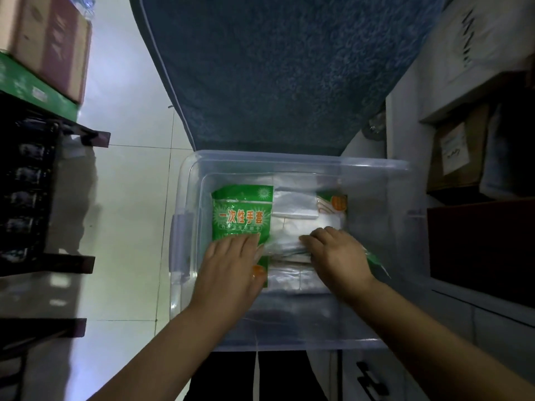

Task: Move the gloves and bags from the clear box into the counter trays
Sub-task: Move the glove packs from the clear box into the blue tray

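**Barely begun: everything sits in the clear box**

Your left hand (231,266) lies flat and open on the lower end of the green glove packet (242,214), pressing, not gripping. Your right hand (337,253) rests on the pile of clear bags (292,211) beside it; whether those fingers have closed on a bag, you cannot tell. Gloves and bags all lie inside the clear box (376,175); no trays are in view, so nothing looks moved. Behind the box its blue lid (275,68) stands open. Left of the box, pale floor tiles (130,183) and dark shelving (29,183); right, stacked cartons (463,146).
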Motion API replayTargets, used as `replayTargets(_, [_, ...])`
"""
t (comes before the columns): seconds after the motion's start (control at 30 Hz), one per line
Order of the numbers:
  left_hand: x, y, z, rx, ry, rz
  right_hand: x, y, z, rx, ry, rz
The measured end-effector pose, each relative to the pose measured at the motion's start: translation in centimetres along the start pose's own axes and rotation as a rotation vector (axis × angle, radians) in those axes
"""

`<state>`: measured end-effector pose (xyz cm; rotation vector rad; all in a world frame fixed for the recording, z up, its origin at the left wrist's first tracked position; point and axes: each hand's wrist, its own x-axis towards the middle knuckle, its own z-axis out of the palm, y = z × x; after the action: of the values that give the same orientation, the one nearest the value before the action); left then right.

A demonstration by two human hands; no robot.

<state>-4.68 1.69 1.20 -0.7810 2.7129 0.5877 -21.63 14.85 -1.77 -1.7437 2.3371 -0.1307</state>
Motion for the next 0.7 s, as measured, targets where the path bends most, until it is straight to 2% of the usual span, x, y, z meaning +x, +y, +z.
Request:
replayTargets(0.07, [0.7,1.9,-1.5,0.018,0.049,0.061,0.4,-1.4,-2.3,0.019,0.059,-0.033])
replayTargets(0.17, [1.5,3.0,-3.6,0.021,0.019,0.107,1.0,-3.1,-5.2,0.084,0.114,-0.039])
replayTargets(0.33, [1.0,1.2,-7.5,0.024,0.057,0.023,2.3,-3.7,-8.6,0.052,0.249,-0.067])
replayTargets(0.43, [-0.2,-2.0,-9.3,-0.09,0.179,-0.12,2.5,-2.5,-8.5,0.063,0.3,0.162])
replayTargets(0.53, [-1.1,-5.9,-9.7,-0.167,0.26,-0.287,2.3,-2.0,-6.8,0.195,0.352,0.441])
replayTargets(0.6, [-1.5,-7.9,-9.3,-0.258,0.299,-0.369,2.1,-2.6,-4.3,0.351,0.243,0.564])
replayTargets(0.7, [-1.8,-9.7,-8.3,-0.354,0.32,-0.462,2.1,-4.5,0.5,0.615,-0.083,0.701])
